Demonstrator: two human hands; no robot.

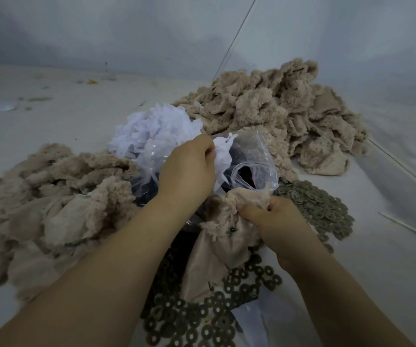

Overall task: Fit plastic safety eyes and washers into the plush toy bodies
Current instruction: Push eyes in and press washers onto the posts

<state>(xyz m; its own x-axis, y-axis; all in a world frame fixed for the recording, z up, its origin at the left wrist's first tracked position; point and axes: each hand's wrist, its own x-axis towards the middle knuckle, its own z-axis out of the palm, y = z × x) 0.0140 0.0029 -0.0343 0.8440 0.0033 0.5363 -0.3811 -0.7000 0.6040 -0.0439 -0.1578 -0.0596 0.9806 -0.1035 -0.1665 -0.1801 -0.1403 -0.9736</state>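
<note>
My right hand [274, 217] grips a beige plush toy body [217, 244], inside out, low in the middle of the view. A small dark eye [232, 230] shows in its fur. My left hand [189, 169] pinches a bunch of white fabric pieces [223, 156] just above it, over a clear plastic bag [254, 169] with dark contents. Grey ring washers [314, 209] lie heaped to the right of my right hand, and more washers [202, 319] lie in front between my forearms.
A large pile of beige plush bodies [277, 113] lies at the back right and another pile [52, 196] at the left. A heap of white fabric pieces [157, 128] sits behind my left hand. Thin sticks [409, 229] lie at the right on the pale cloth surface.
</note>
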